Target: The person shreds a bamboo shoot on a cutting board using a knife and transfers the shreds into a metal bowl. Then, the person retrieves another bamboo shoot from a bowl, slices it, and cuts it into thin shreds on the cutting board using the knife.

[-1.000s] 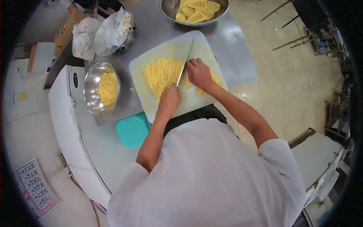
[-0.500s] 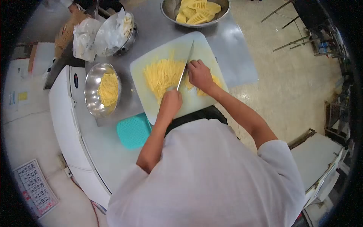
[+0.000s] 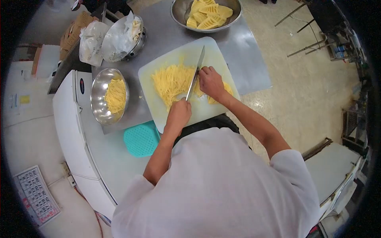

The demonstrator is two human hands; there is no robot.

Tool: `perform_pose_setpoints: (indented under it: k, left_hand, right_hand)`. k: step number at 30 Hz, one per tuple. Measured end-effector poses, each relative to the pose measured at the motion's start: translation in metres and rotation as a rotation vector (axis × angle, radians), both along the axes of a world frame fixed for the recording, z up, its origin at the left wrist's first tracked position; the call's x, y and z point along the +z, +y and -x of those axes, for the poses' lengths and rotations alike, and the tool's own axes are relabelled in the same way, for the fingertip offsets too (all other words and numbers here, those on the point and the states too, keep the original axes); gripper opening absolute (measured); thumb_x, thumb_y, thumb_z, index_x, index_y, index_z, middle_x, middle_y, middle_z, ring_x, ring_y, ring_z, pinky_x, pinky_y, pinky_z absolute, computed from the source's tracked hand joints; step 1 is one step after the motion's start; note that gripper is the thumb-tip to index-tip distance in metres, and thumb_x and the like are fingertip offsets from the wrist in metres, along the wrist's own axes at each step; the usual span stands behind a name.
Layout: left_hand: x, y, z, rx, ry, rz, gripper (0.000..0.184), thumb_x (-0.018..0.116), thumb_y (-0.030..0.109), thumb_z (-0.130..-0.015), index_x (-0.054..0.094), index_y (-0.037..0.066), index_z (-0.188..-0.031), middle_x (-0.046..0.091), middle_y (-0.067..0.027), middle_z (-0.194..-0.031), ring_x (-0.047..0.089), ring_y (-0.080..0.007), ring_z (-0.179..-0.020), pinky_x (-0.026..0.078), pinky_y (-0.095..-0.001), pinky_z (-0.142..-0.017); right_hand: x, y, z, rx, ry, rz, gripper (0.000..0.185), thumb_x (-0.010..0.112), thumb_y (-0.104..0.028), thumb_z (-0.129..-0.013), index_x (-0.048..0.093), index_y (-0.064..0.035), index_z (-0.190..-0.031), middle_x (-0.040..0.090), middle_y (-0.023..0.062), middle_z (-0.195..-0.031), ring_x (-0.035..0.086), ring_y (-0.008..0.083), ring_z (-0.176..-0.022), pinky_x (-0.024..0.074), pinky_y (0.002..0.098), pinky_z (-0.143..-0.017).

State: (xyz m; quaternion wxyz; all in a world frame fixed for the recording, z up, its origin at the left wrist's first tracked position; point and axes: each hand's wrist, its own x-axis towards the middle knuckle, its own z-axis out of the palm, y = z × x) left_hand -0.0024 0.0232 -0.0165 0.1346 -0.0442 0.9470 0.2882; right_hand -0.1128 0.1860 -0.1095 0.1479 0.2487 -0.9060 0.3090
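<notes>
My left hand (image 3: pixel 179 114) is wrapped round the handle of a knife (image 3: pixel 194 79), whose blade points away from me across the white cutting board (image 3: pixel 156 113). My right hand (image 3: pixel 211 81) has its fingers bent against the yellow pieces (image 3: pixel 197 90) just right of the blade; its fingertips hide part of them. A pile of thin yellow shreds (image 3: pixel 171 82) lies left of the knife. More yellow pieces (image 3: pixel 227 89) are on the board beyond my right wrist. Left of the board stands a metal bowl (image 3: pixel 98 104) with yellow shreds (image 3: pixel 115 95) in it.
A metal bowl (image 3: pixel 176 18) of large yellow pieces (image 3: pixel 209 15) stands at the table's far side. A turquoise perforated basket (image 3: pixel 141 139) sits near my left forearm. Plastic bags (image 3: pixel 92 43) and another bowl (image 3: pixel 142 41) are at the back left.
The whole view has shifted slightly, with the board and bowls lower in the picture. Both hands keep their hold and stay at nearly the same places on the board.
</notes>
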Motion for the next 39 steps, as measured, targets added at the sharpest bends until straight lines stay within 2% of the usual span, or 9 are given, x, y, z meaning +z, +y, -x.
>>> perform_pose_setpoints:
  k: [3,6,10,15,18,19,22,28,39]
  left_hand:
    - [-0.021,-0.003,0.02,-0.001,-0.14,-0.057,0.027,0.054,0.016,-0.095,0.066,-0.009,-0.092,0.064,-0.0361,-0.085,0.065,-0.0523,-0.084,0.052,-0.0575,-0.077]
    - [0.019,0.0,0.006,-0.002,0.009,0.033,0.027,0.055,0.015,-0.094,0.065,-0.01,-0.093,0.065,-0.0356,-0.085,0.066,-0.0518,-0.084,0.052,-0.0576,-0.077]
    - [-0.011,-0.001,0.004,0.0,-0.122,-0.008,0.028,0.054,0.016,-0.095,0.065,-0.01,-0.092,0.065,-0.0357,-0.085,0.066,-0.0519,-0.084,0.052,-0.0575,-0.076]
    - [0.005,-0.004,0.001,0.0,-0.057,-0.023,0.03,0.053,0.018,-0.096,0.066,-0.009,-0.092,0.065,-0.035,-0.083,0.066,-0.0516,-0.083,0.052,-0.0566,-0.074]
    - [-0.023,0.004,0.009,0.039,-0.057,-0.061,0.03,0.053,0.018,-0.096,0.067,-0.009,-0.091,0.065,-0.035,-0.082,0.066,-0.0517,-0.082,0.052,-0.0574,-0.074]
    - [-0.005,0.004,0.017,0.038,-0.19,-0.08,0.032,0.052,0.018,-0.097,0.067,-0.009,-0.09,0.064,-0.0351,-0.081,0.066,-0.0521,-0.082,0.052,-0.0576,-0.073]
    - [0.016,0.001,0.004,0.039,-0.116,-0.019,0.032,0.052,0.019,-0.097,0.067,-0.009,-0.093,0.065,-0.0354,-0.084,0.066,-0.0515,-0.083,0.052,-0.0569,-0.074]
    - [-0.012,0.0,0.028,0.015,-0.074,-0.038,0.029,0.053,0.018,-0.097,0.065,-0.008,-0.095,0.064,-0.0355,-0.086,0.065,-0.0512,-0.086,0.051,-0.0568,-0.079]
    - [0.028,0.005,0.005,-0.016,-0.067,0.056,0.026,0.053,0.014,-0.095,0.064,-0.01,-0.092,0.064,-0.0351,-0.084,0.065,-0.0514,-0.085,0.051,-0.0574,-0.078]
  right_hand:
    - [0.003,0.002,-0.008,-0.017,-0.003,0.008,0.021,0.064,-0.005,-0.075,0.061,-0.0015,-0.095,0.059,0.0118,-0.093,0.059,0.0324,-0.09,0.0546,0.0429,-0.074]
    - [0.001,0.001,-0.002,0.005,0.042,0.045,0.022,0.064,-0.005,-0.075,0.061,-0.0016,-0.096,0.059,0.0118,-0.093,0.059,0.0323,-0.089,0.0546,0.043,-0.074]
    - [-0.004,0.002,-0.005,-0.007,0.002,0.02,0.024,0.065,-0.004,-0.074,0.061,-0.0011,-0.097,0.059,0.0124,-0.094,0.059,0.033,-0.089,0.0548,0.0437,-0.074]
    - [0.0,0.0,0.0,-0.013,0.046,0.057,0.022,0.065,-0.004,-0.074,0.06,-0.0015,-0.095,0.059,0.0127,-0.094,0.058,0.0334,-0.09,0.055,0.0438,-0.075]
    - [-0.002,0.003,-0.012,-0.02,-0.005,0.02,0.021,0.065,-0.004,-0.074,0.06,-0.0018,-0.095,0.059,0.0126,-0.096,0.058,0.0332,-0.092,0.055,0.0438,-0.075]
    - [-0.003,0.002,-0.013,-0.013,-0.013,0.031,0.022,0.065,-0.003,-0.074,0.06,-0.0017,-0.095,0.059,0.0126,-0.096,0.058,0.0333,-0.093,0.0549,0.0439,-0.076]
    - [-0.002,0.004,-0.007,-0.018,-0.009,0.032,0.023,0.066,-0.003,-0.074,0.061,-0.0017,-0.096,0.059,0.0123,-0.097,0.058,0.0335,-0.093,0.0546,0.044,-0.076]
    - [0.002,0.008,-0.006,-0.002,-0.02,0.067,0.022,0.065,-0.002,-0.076,0.063,-0.0016,-0.098,0.059,0.0116,-0.096,0.058,0.0338,-0.091,0.0537,0.0439,-0.077]
    - [0.006,0.011,-0.007,-0.027,-0.006,0.039,0.022,0.063,-0.002,-0.078,0.066,-0.0015,-0.099,0.058,0.0129,-0.093,0.057,0.0329,-0.088,0.0523,0.0436,-0.076]
